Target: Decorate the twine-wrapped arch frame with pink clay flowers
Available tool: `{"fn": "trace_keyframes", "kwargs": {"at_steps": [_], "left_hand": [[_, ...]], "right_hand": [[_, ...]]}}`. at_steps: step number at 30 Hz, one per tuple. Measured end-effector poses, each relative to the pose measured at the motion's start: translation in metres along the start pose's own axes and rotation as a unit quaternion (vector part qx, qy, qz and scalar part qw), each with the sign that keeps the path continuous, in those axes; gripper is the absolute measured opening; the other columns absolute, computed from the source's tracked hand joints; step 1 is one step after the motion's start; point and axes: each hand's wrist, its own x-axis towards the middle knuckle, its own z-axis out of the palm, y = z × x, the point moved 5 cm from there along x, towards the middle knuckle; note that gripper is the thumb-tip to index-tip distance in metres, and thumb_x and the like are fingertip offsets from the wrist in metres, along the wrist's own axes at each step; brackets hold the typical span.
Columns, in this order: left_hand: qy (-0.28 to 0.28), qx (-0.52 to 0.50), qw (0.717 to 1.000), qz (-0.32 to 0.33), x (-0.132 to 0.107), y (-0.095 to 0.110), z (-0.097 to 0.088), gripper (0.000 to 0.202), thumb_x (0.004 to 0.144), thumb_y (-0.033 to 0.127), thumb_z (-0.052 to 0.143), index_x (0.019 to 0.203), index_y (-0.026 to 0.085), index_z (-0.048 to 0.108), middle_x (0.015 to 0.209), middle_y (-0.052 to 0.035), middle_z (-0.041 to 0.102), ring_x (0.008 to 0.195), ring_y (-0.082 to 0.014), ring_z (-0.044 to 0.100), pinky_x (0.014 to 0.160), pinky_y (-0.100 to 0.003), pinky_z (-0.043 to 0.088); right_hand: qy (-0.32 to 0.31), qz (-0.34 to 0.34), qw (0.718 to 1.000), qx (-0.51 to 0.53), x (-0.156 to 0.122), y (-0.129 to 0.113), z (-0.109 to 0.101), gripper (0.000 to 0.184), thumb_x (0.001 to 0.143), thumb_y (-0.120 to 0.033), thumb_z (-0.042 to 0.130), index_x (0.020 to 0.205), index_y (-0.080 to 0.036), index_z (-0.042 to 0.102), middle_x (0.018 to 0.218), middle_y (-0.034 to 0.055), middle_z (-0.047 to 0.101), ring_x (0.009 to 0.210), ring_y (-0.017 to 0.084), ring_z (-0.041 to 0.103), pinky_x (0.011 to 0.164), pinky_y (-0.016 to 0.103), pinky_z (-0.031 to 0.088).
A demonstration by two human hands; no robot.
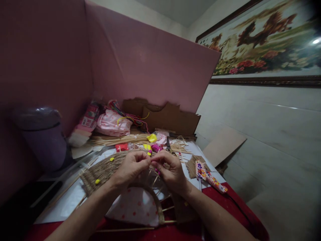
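The left hand (134,166) and right hand (173,171) are meeting above the woven arc (102,170), which is curving leftward, fingertips pinched together, anything between them hidden.

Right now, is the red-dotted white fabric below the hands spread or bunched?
Spread: the red-dotted white fabric lies smooth inside the curved twine-wrapped rim, its dots showing across the visible face.

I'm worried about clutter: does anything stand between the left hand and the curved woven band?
Nothing visible does. The left hand overlaps the woven band in this view; contact is unclear. The flower-patterned tool lies aside, right of the right hand.
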Motion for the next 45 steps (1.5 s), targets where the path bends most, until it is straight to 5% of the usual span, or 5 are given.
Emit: {"fn": "trace_keyframes", "kwargs": {"at_steps": [7, 16, 22, 39, 45], "left_hand": [[0.051, -0.134, 0.990, -0.001, -0.001, 0.014, -0.011, 0.025, 0.064, 0.023, 0.070, 0.086, 0.013, 0.068, 0.066, -0.0036, 0.064, 0.049, -0.0077, 0.048, 0.042, -0.017, 0.033], [0.038, -0.207, 0.978, -0.014, 0.001, 0.011, -0.010, 0.009, 0.064, 0.021, 0.060, 0.063, 0.011, 0.061, 0.057, 0.0004, 0.052, 0.048, -0.0065, 0.043, 0.042, -0.017, 0.035], [0.041, -0.212, 0.976, -0.003, 0.005, 0.008, -0.012, 0.023, 0.061, 0.006, 0.070, 0.083, 0.009, 0.065, 0.077, -0.0075, 0.066, 0.069, -0.0136, 0.061, 0.063, -0.023, 0.051], [0.097, -0.117, 0.988, 0.039, 0.005, 0.011, -0.021, 0.036, 0.063, 0.042, 0.076, 0.079, 0.014, 0.061, 0.060, 0.0017, 0.061, 0.043, -0.0060, 0.050, 0.041, -0.017, 0.037], [0.102, -0.068, 0.991, 0.050, 0.003, 0.010, -0.020, 0.036, 0.065, 0.042, 0.075, 0.087, 0.014, 0.066, 0.062, 0.0000, 0.063, 0.043, -0.0056, 0.048, 0.041, -0.017, 0.036]], "right_hand": [[0.078, 0.187, 0.950, 0.236, 0.005, 0.025, -0.008, 0.023, 0.080, -0.040, 0.063, 0.082, -0.018, 0.061, 0.068, -0.0017, 0.060, 0.044, 0.006, 0.047, 0.040, 0.018, 0.037], [0.057, 0.244, 0.884, 0.395, 0.009, 0.032, -0.003, 0.025, 0.072, -0.038, 0.072, 0.085, -0.017, 0.066, 0.064, -0.0026, 0.055, 0.049, 0.007, 0.047, 0.043, 0.018, 0.042], [0.059, 0.244, 0.902, 0.350, 0.010, 0.039, -0.004, 0.027, 0.067, -0.037, 0.077, 0.078, -0.016, 0.063, 0.062, -0.0039, 0.056, 0.046, 0.005, 0.046, 0.043, 0.017, 0.042], [0.059, 0.197, 0.927, 0.313, 0.014, 0.038, -0.014, 0.028, 0.060, -0.033, 0.081, 0.066, -0.017, 0.059, 0.051, -0.0063, 0.055, 0.038, 0.006, 0.045, 0.035, 0.017, 0.039], [0.043, 0.211, 0.929, 0.302, 0.014, 0.040, -0.013, 0.031, 0.075, -0.043, 0.069, 0.091, -0.017, 0.070, 0.066, -0.0016, 0.062, 0.044, 0.006, 0.051, 0.041, 0.018, 0.044]]}}
